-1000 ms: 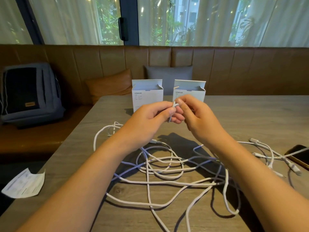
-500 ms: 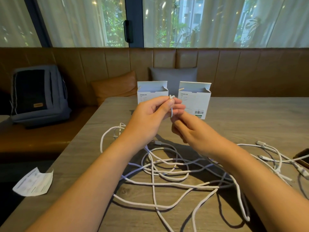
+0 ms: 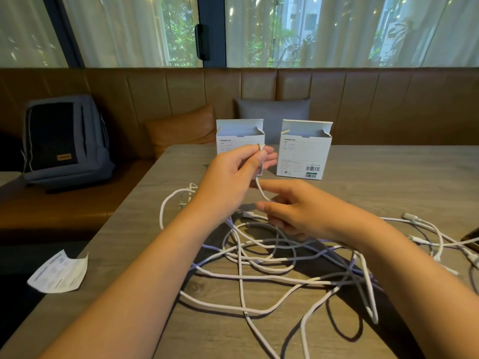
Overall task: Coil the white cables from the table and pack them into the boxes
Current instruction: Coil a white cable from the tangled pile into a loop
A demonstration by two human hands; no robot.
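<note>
Because we want to start a neat loop, our left hand (image 3: 238,169) is lifted above the counter (image 3: 388,182) and pinches one end of a white cable (image 3: 260,187) between thumb and fingers, so that end stays put while the rest hangs down. The cable drops from there to our right hand (image 3: 298,213), which is lower and closer to us, with its fingers loosely curled around the cord, and we think it is ready to slide along and feed more length. The rest of the white cables (image 3: 272,263) lie in a loose, messy tangle on the counter under both arms, and more ends (image 3: 412,217) reach off to the right. None is coiled yet. The two boxes (image 3: 304,151) stand upright at the far side of the counter with their top flaps open, so we can drop coils in from above, and we cannot see anything inside them. A paper slip (image 3: 58,274) sits at the near left corner. Half a second ago our right hand was up close under the left, almost touching it. Now it is lower and apart from it, with a short piece of cable showing between the two hands.
</note>
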